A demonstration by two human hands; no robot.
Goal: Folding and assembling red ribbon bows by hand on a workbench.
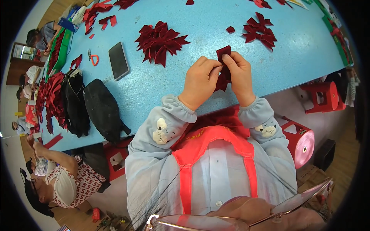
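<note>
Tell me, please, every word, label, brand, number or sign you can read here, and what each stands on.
Apron: yellow lettering, bent and partly hidden by folds; not legible in full.
Left sleeve: small dark script on a pale patch; too small to read surely.
Right sleeve: similar script; also too small.
Phone: dark face, no text visible.
Held ribbon: no text visible.
</note>
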